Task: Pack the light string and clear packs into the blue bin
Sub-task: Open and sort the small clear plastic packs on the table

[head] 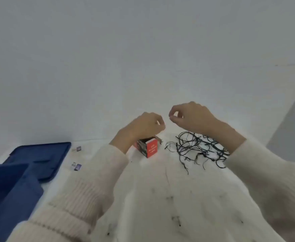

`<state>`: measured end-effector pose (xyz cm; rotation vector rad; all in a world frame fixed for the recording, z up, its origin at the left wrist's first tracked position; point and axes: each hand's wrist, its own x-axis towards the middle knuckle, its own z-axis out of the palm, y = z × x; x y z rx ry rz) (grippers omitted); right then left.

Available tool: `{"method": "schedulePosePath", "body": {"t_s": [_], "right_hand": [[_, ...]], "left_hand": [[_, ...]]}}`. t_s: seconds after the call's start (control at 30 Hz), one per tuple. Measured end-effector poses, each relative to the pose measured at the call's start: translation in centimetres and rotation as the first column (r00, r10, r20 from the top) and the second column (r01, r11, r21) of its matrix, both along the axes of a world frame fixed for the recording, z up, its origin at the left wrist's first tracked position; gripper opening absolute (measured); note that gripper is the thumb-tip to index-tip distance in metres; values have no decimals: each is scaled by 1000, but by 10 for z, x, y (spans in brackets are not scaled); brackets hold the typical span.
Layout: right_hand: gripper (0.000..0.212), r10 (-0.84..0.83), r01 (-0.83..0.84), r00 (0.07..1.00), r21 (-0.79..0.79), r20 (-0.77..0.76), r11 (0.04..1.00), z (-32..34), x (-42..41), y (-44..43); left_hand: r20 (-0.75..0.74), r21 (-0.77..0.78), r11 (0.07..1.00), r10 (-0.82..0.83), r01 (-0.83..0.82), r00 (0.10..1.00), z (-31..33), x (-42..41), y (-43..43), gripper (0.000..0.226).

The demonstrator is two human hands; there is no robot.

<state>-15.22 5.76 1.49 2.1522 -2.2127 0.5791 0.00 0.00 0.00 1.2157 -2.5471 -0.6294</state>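
A small red and black box (147, 147) stands upright on the white desk (160, 198), its top flaps open. White lettering runs down its red face; the wording is too blurred to read. The desk surface carries scattered dark marks and scuffs toward the near edge. A flat blue lid (43, 158) lies on the desk at the left. Behind the desk rises a plain pale wall (143, 58).

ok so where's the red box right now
In the head view, the red box stands on the white table near centre, just under the left hand, with the tangled light string to its right.
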Motion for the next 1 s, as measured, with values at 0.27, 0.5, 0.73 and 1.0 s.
{"method": "schedulePosePath", "body": {"t_s": [0.27, 0.5, 0.73, 1.0], "right_hand": [[41, -50, 129, 985, 504, -167, 854, -113, -30, 71], [58, -130, 343, 937, 787, -323, 512, -149, -76, 105], [39, -330, 154, 942, 806, 54, 571, -165, -101, 113], [15, -252, 22, 908, 564, 335, 826, -89, -128, 106]], "left_hand": [[79, 247, 968, -74, 53, 994, -128, 3, 75, 29], [48, 298, 945, -152, 131, 987, -146, -32, 122, 31], [9, 435, 883, -198, 175, 980, -153, -72, 142, 32], [-189, 707, 625, -284, 331, 940, -150, -117, 162, 47]]}}
